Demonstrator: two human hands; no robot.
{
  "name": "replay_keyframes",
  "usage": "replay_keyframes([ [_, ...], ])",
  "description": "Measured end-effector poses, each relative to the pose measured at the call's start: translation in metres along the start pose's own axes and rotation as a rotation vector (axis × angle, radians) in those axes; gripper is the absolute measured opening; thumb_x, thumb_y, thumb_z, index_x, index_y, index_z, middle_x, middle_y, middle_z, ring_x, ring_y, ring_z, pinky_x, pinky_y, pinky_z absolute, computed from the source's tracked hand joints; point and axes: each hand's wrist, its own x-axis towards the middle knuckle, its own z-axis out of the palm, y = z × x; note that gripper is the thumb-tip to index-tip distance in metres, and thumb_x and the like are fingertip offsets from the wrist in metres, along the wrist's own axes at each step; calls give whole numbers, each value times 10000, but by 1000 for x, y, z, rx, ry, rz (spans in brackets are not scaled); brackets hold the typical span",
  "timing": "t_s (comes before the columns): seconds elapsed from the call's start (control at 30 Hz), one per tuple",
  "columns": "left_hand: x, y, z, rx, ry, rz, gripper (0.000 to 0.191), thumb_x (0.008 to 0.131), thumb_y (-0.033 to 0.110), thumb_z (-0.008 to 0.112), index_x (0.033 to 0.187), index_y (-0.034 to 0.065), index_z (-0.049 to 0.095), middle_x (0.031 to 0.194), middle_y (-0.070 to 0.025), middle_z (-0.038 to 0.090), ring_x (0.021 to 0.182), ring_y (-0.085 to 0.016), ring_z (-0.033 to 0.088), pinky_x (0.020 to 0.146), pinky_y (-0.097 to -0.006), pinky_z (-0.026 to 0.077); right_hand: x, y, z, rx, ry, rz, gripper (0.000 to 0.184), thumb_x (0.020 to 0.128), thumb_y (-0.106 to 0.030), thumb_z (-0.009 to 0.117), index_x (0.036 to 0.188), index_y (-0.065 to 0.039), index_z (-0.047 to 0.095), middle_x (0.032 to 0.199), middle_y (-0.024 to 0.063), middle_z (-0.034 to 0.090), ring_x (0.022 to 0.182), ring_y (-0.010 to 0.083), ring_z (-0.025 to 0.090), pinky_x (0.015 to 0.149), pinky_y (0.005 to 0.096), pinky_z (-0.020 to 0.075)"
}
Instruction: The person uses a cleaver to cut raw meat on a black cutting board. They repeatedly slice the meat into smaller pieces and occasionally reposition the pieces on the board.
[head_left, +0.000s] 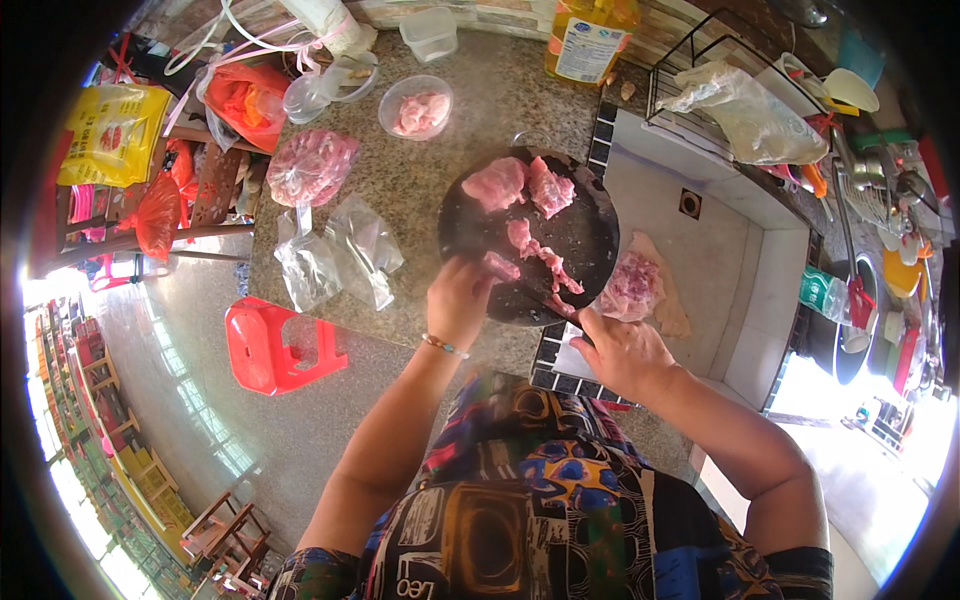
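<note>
A round dark cutting board (480, 225) lies on the granite counter before me. At its near left edge my left hand (459, 292) pinches a strip of raw meat (501, 267). My right hand (626, 356), at the near right edge, grips a knife (571, 316); its blade, hard to make out, points over the board toward the strip. Further back on the board rest a large chunk of meat (495, 184) and a second chunk (551, 187). Small ragged scraps (551, 261) trail across the middle.
Right of the board is a tiled sink (720, 247) with a slab of meat and skin (634, 281). Bagged meat (311, 166), clear plastic bags (360, 247) and a tub of meat (416, 106) occupy the left counter. An oil bottle (592, 41) stands behind; a red stool (281, 349) is below.
</note>
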Motion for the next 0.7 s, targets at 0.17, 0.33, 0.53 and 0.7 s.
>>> replay_keyframes([
  [0.17,1,-3,2,12,16,59,112,780,63,695,888,90,701,861,-98,647,778,-318,643,666,-412,535,8,2,9,13,-52,11,336,948,-279,611,1140,-51,456,789,145,660,699,349,672,566,436,526],
  [0.33,7,-3,0,51,-52,82,125,804,66,657,909,104,714,914,-98,657,827,-315,639,720,-413,541,57,-13,27,16,-22,3,366,966,-304,577,1197,-54,444,824,128,672,696,319,685,563,440,529],
  [0.53,4,-4,2,131,-75,68,127,824,79,615,899,111,713,873,-99,642,829,-301,630,717,-415,537,33,-2,16,-90,-160,39,504,982,-311,541,1392,-66,380,860,124,684,727,314,695,602,461,539],
  [0.7,10,-5,4,161,-89,189,149,858,90,574,921,98,708,888,-85,646,865,-278,626,728,-394,534,52,-8,18,7,-188,110,511,976,-267,525,1404,-34,372,902,165,699,754,346,698,652,465,552],
])
